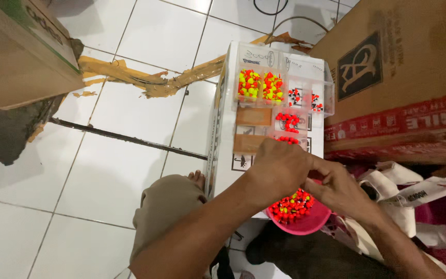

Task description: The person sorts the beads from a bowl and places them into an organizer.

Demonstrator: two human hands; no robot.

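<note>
Both hands, left hand and right hand, are held curled together, grip contents not discernible, above the pink bowl of red beads; spillage is judged likely if the bowl is nudged.

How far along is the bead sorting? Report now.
Done: the clear organizer box has yellow-orange and red beads in several compartments. In hand: the left hand and right hand meet above the pink bowl. Left: many red beads in the bowl.
</note>
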